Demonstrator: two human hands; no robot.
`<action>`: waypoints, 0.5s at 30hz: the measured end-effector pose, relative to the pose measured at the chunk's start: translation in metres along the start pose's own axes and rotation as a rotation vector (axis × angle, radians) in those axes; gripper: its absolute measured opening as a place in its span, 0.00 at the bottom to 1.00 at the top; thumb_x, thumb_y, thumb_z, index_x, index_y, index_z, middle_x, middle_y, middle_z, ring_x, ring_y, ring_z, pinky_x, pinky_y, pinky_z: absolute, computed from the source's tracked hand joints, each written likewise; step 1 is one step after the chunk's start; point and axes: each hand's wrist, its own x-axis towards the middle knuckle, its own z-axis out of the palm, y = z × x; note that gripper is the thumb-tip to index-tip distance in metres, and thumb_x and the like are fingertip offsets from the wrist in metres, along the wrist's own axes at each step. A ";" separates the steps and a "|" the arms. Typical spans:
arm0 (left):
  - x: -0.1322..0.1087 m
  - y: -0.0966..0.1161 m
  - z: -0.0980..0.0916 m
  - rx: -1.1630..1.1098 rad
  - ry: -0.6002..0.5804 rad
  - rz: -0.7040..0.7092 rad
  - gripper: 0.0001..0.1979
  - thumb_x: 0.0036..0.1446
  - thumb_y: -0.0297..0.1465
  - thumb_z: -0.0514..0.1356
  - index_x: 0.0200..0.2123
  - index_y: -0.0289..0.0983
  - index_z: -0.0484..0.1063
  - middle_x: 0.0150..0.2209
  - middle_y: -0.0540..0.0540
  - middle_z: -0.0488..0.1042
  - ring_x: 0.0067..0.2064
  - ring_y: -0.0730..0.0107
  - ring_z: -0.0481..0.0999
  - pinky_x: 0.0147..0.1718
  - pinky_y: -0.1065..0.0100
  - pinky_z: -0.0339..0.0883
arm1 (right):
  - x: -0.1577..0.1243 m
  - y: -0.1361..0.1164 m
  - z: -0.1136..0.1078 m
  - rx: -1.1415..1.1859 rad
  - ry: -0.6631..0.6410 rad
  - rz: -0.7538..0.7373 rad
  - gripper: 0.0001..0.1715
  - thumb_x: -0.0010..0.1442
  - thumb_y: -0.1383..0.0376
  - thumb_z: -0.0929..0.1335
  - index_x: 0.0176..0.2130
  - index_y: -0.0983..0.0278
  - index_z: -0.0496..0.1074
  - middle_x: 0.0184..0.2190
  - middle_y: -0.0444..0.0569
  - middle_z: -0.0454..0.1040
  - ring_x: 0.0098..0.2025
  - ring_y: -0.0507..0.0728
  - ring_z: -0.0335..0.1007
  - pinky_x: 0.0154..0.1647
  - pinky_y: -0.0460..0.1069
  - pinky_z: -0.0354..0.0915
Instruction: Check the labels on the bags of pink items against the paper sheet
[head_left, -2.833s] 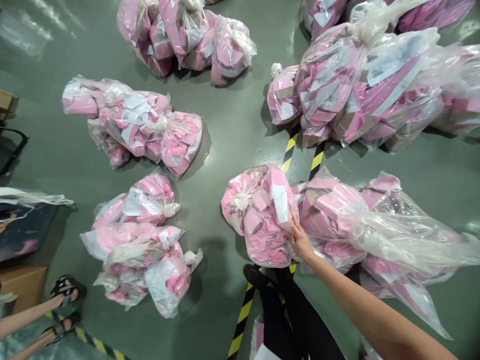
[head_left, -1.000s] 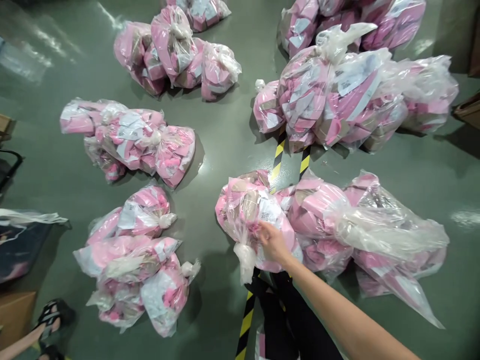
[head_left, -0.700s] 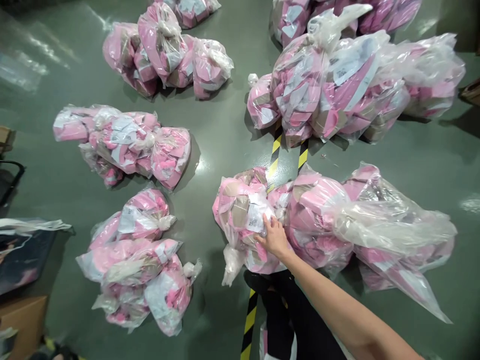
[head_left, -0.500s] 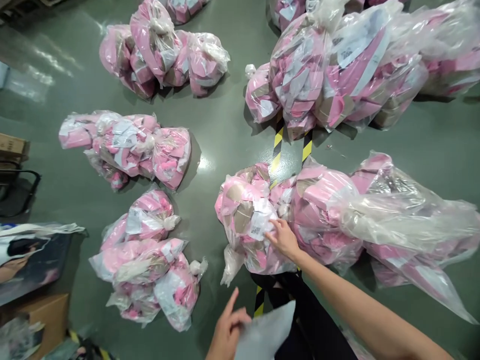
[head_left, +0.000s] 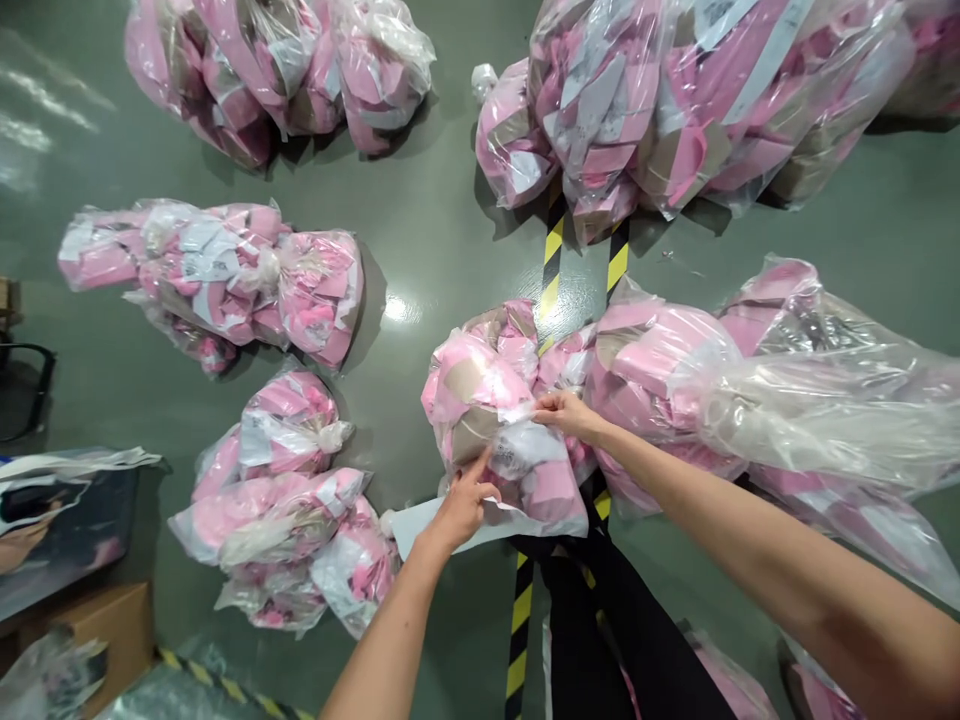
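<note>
A clear plastic bag full of pink, white and brown pieces sits on the floor in front of my feet. My right hand pinches its film at the right side, beside a white printed label seen through the plastic. From the lower left, my left hand stretches its index finger onto the label's left edge. The other fingers are curled over a white sheet of paper, which lies across the near side of the bag. The thumb's hold on the sheet is hidden.
Similar bags stand close on the right, at the left and farther back. Yellow-black tape runs along the green floor. A cardboard box is at lower left.
My left hand has moved up and forward onto the bag, bringing the paper sheet along. My right hand has gone from spread fingers at the label to a pinch on the film.
</note>
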 end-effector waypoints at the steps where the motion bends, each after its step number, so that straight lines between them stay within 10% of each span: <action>1: 0.001 -0.002 -0.002 -0.007 0.016 0.000 0.23 0.47 0.14 0.49 0.36 0.39 0.78 0.73 0.48 0.43 0.72 0.54 0.50 0.67 0.46 0.51 | -0.001 -0.001 -0.001 0.038 0.013 0.003 0.30 0.43 0.43 0.69 0.29 0.68 0.71 0.21 0.44 0.65 0.25 0.49 0.56 0.26 0.45 0.53; 7: 0.020 0.005 -0.011 -0.066 0.030 0.033 0.22 0.48 0.14 0.49 0.35 0.38 0.78 0.73 0.46 0.43 0.72 0.58 0.50 0.69 0.52 0.50 | -0.006 -0.011 -0.010 0.074 0.085 -0.014 0.40 0.41 0.46 0.73 0.47 0.66 0.72 0.40 0.49 0.71 0.36 0.52 0.66 0.36 0.46 0.62; 15: 0.022 0.000 -0.022 -0.185 -0.013 0.040 0.21 0.48 0.14 0.49 0.34 0.37 0.79 0.72 0.46 0.47 0.70 0.63 0.57 0.65 0.62 0.57 | 0.014 0.002 0.006 -0.004 0.246 -0.009 0.30 0.43 0.42 0.66 0.27 0.67 0.68 0.22 0.45 0.64 0.26 0.50 0.56 0.28 0.46 0.50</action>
